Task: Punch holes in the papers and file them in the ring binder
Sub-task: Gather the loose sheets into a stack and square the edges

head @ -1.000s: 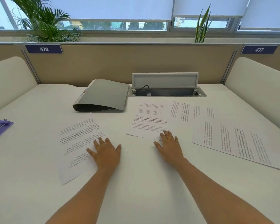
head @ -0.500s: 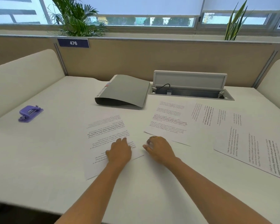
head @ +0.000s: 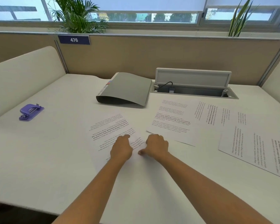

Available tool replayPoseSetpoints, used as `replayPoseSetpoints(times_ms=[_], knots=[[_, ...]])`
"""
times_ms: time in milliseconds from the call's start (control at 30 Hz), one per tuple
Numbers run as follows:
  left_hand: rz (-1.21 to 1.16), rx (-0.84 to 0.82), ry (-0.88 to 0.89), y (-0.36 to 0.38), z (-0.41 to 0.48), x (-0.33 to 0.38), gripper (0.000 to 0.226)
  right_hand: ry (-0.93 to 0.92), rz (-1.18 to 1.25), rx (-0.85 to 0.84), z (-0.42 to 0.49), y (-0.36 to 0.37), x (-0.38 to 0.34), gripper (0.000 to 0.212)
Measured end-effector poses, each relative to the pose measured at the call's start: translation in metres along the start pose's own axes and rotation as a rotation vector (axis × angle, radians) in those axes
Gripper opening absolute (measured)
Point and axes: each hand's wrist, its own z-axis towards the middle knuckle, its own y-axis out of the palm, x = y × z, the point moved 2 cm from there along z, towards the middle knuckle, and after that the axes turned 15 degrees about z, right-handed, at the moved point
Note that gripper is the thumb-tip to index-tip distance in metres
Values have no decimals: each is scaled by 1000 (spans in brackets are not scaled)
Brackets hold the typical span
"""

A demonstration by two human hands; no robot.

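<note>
A printed sheet (head: 110, 126) lies in front of me on the white desk (head: 55, 151). My left hand (head: 121, 149) rests on it with bent fingers, the fingertips pressing down. Curled just right of it, my right hand (head: 157, 146) sits at that sheet's right edge with the thumb on the paper; whether it pinches the sheet is unclear. A second sheet (head: 171, 120) lies just past my right hand. Two more sheets (head: 217, 117) (head: 257, 147) lie further right. The grey ring binder (head: 126, 91) lies closed at the back. A purple hole punch (head: 31, 112) sits far left.
An open cable box (head: 194, 91) with a raised lid is set into the desk behind the papers. Cream side panels (head: 23, 75) and a tan partition (head: 152, 54) enclose the desk. Potted plants (head: 78, 15) stand on the window ledge.
Both hands drew together onto the left sheet, the right hand leaving the middle sheet and curling. My view turned left, so the punch and binder now appear further right.
</note>
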Motion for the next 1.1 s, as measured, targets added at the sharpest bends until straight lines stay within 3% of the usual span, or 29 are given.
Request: replayPoseSetpoints(times_ms=[100,300,400,500,633,833,900,1033,1100], knots=[[12,-11,0,-2,3,-4,56,57,26,-52,4,-3,0,35],[50,-40,-27,-9,9,-7,51,135,167,-115,6,-6,4,33],[87,-49,-3,-13,14,-3,53,157,230,-116,7,-13,5,49],[104,-13,76,-17,20,1,57,124,329,-107,11,-23,10,29],[109,93,222,-21,29,10,72,28,506,-47,16,-46,16,36],[266,202,344,-35,52,25,91,-190,452,39,26,-83,12,43],[306,163,361,-38,60,28,82,-231,479,26,28,-92,10,43],[250,175,360,-46,67,29,23,-278,530,35,30,-109,9,43],[130,172,340,-49,65,29,8,-289,563,78,30,-115,11,42]])
